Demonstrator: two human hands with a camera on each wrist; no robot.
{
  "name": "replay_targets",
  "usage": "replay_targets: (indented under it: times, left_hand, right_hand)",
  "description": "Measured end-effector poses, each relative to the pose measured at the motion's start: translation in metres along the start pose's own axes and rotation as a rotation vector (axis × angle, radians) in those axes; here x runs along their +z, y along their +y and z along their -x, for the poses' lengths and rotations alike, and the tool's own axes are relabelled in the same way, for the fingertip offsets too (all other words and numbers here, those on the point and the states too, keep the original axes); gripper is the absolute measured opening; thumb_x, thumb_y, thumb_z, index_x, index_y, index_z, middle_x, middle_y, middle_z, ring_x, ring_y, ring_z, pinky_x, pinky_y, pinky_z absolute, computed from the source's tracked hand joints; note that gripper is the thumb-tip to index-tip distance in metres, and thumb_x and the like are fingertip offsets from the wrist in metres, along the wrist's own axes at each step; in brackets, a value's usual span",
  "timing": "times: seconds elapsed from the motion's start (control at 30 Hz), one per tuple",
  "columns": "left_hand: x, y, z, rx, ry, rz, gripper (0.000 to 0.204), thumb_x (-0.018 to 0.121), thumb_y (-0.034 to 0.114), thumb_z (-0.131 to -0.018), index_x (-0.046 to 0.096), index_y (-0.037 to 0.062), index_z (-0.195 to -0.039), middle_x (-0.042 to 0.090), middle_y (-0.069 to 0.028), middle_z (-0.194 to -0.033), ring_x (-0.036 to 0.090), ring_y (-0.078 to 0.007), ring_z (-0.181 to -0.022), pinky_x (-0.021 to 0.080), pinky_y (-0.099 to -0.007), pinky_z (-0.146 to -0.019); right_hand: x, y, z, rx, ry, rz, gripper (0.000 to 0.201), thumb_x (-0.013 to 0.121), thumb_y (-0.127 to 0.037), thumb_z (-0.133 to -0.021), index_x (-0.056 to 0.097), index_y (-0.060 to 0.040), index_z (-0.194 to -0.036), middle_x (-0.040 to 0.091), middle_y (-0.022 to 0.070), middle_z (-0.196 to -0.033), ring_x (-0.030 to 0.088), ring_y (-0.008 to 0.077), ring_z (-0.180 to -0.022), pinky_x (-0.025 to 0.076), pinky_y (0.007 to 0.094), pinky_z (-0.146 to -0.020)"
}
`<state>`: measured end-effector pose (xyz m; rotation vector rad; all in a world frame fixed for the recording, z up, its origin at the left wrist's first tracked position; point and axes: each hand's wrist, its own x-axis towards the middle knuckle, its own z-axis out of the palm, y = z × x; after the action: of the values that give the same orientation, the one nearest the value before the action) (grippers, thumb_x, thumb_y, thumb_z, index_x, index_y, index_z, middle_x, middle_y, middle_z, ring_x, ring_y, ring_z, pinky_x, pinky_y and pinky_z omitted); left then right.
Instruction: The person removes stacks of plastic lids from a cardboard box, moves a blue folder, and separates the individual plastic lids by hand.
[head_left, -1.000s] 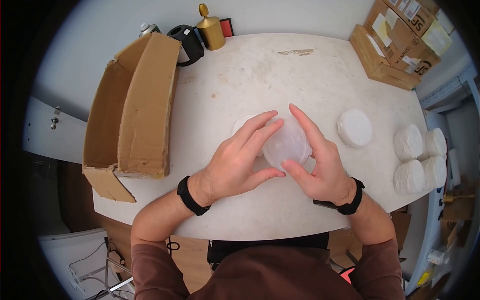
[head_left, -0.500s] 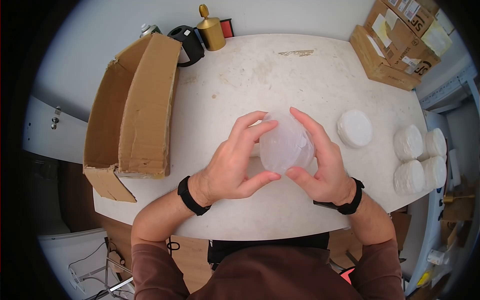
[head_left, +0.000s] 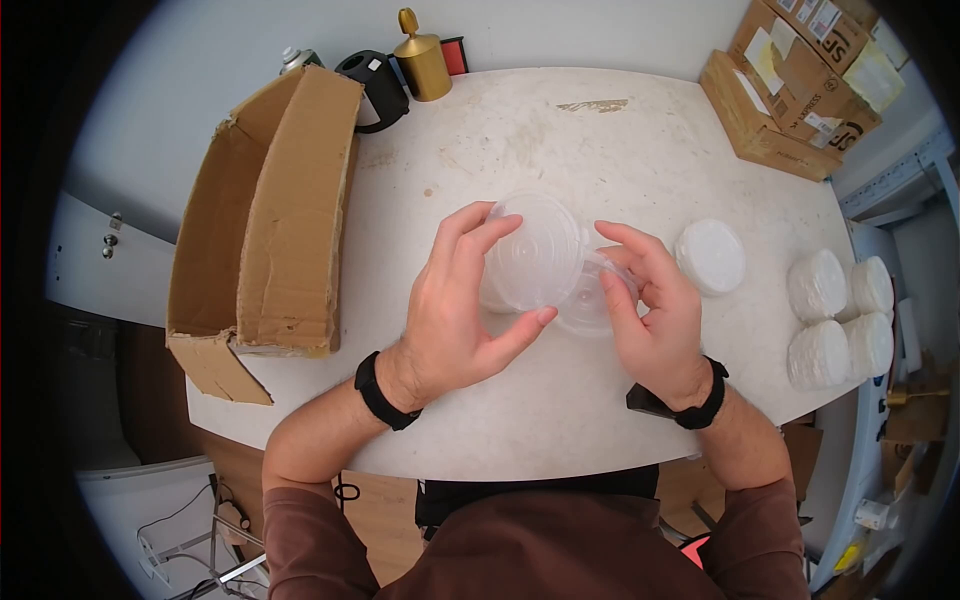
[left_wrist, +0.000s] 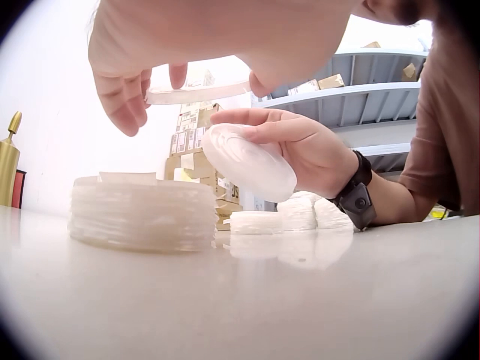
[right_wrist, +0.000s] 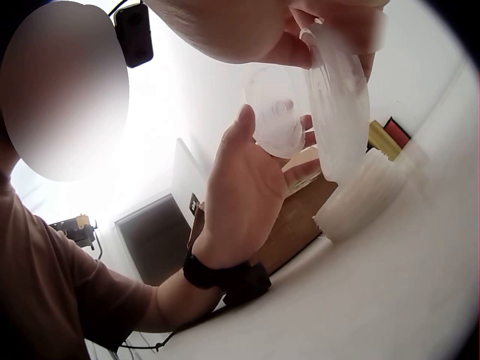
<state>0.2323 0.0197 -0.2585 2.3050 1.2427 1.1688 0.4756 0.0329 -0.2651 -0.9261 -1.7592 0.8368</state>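
My left hand [head_left: 455,295] holds a round translucent plastic lid [head_left: 535,250] by its rim, between thumb and fingers. In the left wrist view that lid [left_wrist: 199,94] is seen edge-on, raised above a stack of similar lids [left_wrist: 142,214] on the table. My right hand [head_left: 655,310] pinches more clear round plastic [head_left: 583,305], just right of and partly behind the left hand's lid. From the left wrist, the right hand's piece [left_wrist: 247,161] is tilted and held clear of the table. The right wrist view shows the left hand [right_wrist: 244,191] with its lid [right_wrist: 274,112] beyond it.
A white round stack [head_left: 710,257] stands to the right, with several wrapped stacks [head_left: 818,285] near the table's right edge. An open cardboard box [head_left: 290,215] lies at left. Behind it are a black container [head_left: 375,90] and a gold canister [head_left: 425,65]. Cardboard parcels [head_left: 800,85] occupy the back right corner.
The clear plastic held between both hands has come apart: one lid moved up and left with my left hand, while the other piece stays lower right in my right hand.
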Motion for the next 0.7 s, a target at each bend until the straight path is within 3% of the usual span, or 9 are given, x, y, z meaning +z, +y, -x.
replay_targets:
  times: [0.13, 0.3, 0.53, 0.7]
  left_hand:
    - [0.005, -0.001, -0.003, -0.025, 0.022, -0.157, 0.075, 0.087, 0.021, -0.087, 0.051, -0.0034, -0.148, 0.052, -0.0298, -0.149, 0.057, -0.0445, -0.134, 0.049, -0.0485, -0.11]
    - [0.01, 0.0, -0.001, -0.14, -0.13, -0.403, 0.067, 0.083, 0.028, -0.089, 0.057, -0.0043, -0.142, 0.057, -0.0308, -0.14, 0.06, -0.0465, -0.126, 0.051, -0.05, -0.104]
    - [0.012, -0.001, 0.001, -0.135, -0.184, -0.459, 0.064, 0.081, 0.03, -0.09, 0.057, -0.0044, -0.139, 0.057, -0.0317, -0.14, 0.062, -0.047, -0.123, 0.053, -0.0508, -0.101]
    - [0.015, -0.003, 0.003, -0.196, -0.227, -0.43, 0.067, 0.082, 0.028, -0.09, 0.054, -0.0058, -0.141, 0.053, -0.0345, -0.147, 0.061, -0.0495, -0.129, 0.053, -0.0516, -0.107]
  right_hand:
    - [0.001, 0.005, -0.002, 0.053, 0.15, -0.064, 0.037, 0.058, 0.008, -0.101, 0.062, 0.0002, -0.137, 0.079, 0.0141, -0.101, 0.074, 0.0179, -0.088, 0.056, 0.029, -0.078]
    - [-0.001, 0.004, -0.003, 0.084, 0.144, -0.066, 0.035, 0.057, 0.008, -0.101, 0.062, 0.0006, -0.135, 0.079, 0.0145, -0.101, 0.074, 0.0187, -0.089, 0.056, 0.0298, -0.079]
    - [0.0, 0.002, -0.002, 0.087, 0.15, -0.033, 0.036, 0.058, 0.008, -0.101, 0.062, 0.0012, -0.136, 0.078, 0.015, -0.103, 0.074, 0.0187, -0.092, 0.056, 0.0299, -0.081]
    - [0.0, 0.002, -0.002, 0.091, 0.16, -0.053, 0.037, 0.058, 0.008, -0.1, 0.062, 0.0008, -0.136, 0.078, 0.014, -0.104, 0.074, 0.018, -0.094, 0.056, 0.0297, -0.082]
